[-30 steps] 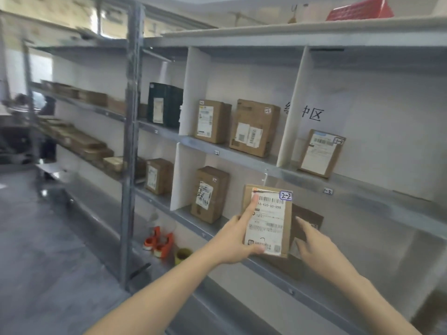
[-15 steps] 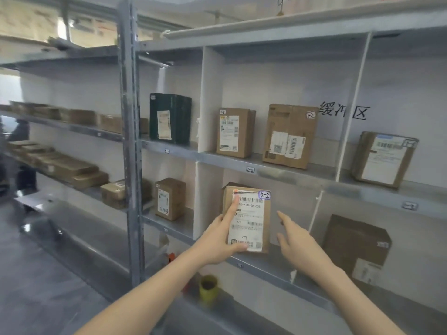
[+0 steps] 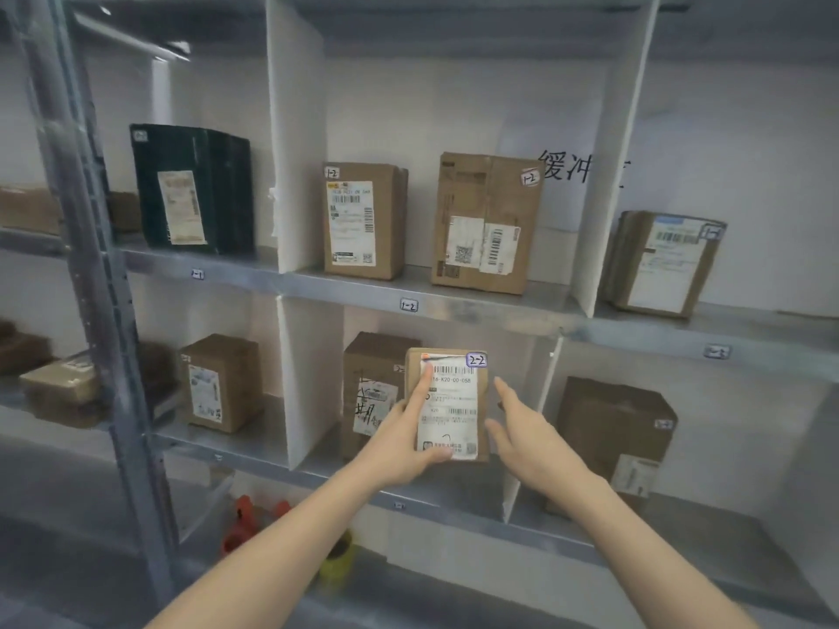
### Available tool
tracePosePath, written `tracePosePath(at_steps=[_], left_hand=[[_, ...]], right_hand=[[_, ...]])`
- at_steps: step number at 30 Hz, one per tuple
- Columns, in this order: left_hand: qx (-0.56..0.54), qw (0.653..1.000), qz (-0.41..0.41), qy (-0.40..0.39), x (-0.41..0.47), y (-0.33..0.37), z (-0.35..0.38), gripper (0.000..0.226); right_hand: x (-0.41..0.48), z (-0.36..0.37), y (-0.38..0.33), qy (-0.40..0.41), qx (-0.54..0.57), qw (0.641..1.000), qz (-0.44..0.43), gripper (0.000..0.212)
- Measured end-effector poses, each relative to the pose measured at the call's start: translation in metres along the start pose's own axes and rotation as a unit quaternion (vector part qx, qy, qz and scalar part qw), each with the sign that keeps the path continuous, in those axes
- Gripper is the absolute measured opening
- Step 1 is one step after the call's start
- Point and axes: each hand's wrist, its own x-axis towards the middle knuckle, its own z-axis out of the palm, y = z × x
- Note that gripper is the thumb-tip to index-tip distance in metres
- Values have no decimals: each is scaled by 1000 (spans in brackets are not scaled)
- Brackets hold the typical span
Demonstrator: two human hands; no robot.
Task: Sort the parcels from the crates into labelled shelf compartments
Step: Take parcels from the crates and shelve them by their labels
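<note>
Small brown carton parcel (image 3: 454, 401), white shipping label across its front, corner tag (image 3: 476, 360) reads 2-2. It is upright at the mouth of the lower middle compartment (image 3: 458, 485), just right of a neighbouring parcel (image 3: 367, 388) with handwriting on its label. Cannot tell whether its base already rests on the shelf.

Left hand (image 3: 404, 442): grip clamped on the parcel's lower left corner, thumb across the bottom of the front, index finger lying straight up the label. Right hand (image 3: 522, 429): grip apart, fingers straight, just beside the parcel's right edge; contact not clear.

Handling, as judged: light, since one hand carries it at a corner; stiff cardboard, so it keeps its shape. The label face looks smooth and may slip under a fingertip. Better hold is on the two bare side walls, low down, to slide it back beside its neighbour. The front edge tag (image 3: 399, 505) below is too blurred to read; the one above (image 3: 408, 305) reads 1-2.

Against half a second ago: the view is nearer and squarer to the shelving. The parcel was in front of the left white divider (image 3: 299, 379); it is now past it, in front of the compartment opening. Both hands keep the same arrangement.
</note>
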Motion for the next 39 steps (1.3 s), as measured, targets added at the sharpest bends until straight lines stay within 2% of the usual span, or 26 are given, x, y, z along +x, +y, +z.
tracePosePath(at_steps=[5, 11, 20, 26, 30, 39], left_hand=[[-6, 1000, 6, -26, 35, -14, 20, 115], [-39, 997, 10, -61, 67, -39, 44, 111], [-53, 991, 38, -116, 117, -85, 86, 111], [-46, 986, 50, -150, 139, -132, 105, 111], [-14, 988, 44, -150, 150, -147, 120, 111], [-23, 993, 88, -70, 160, -163, 146, 123]], right_hand=[[19, 14, 21, -18, 24, 999, 35, 71], [39, 49, 42, 1, 44, 997, 64, 85], [72, 105, 83, 31, 34, 988, 147, 73], [98, 145, 100, 16, 30, 987, 155, 87], [108, 163, 114, 23, 40, 987, 155, 94], [116, 188, 133, 61, 27, 986, 152, 86]])
